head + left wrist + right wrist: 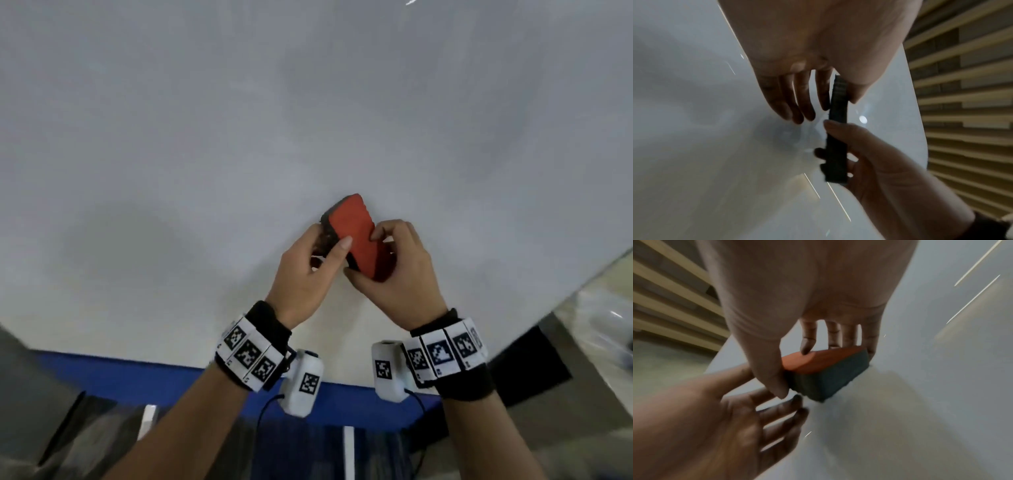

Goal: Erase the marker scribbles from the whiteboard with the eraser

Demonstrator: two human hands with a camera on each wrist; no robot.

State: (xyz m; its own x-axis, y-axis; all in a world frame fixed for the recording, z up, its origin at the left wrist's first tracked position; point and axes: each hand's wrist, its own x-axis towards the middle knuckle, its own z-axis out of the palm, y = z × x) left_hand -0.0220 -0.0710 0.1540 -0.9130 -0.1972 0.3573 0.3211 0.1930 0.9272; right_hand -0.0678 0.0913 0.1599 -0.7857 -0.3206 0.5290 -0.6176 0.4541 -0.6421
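You held the eraser [352,226] over the lower part of the whiteboard [308,102], both hands pinching it. Your left hand [305,270] had its thumb on the red back and your right hand [400,270] gripped the near end, probably to turn the dark felt boardward. No scribbles showed. Open board lay above and left. The blue edge [120,373] ran close below your wrists.

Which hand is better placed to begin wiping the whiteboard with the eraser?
Probably the right. The right hand wraps thumb and fingers round the lower half of the eraser; the left hand only pinches its upper end, other fingers straight.
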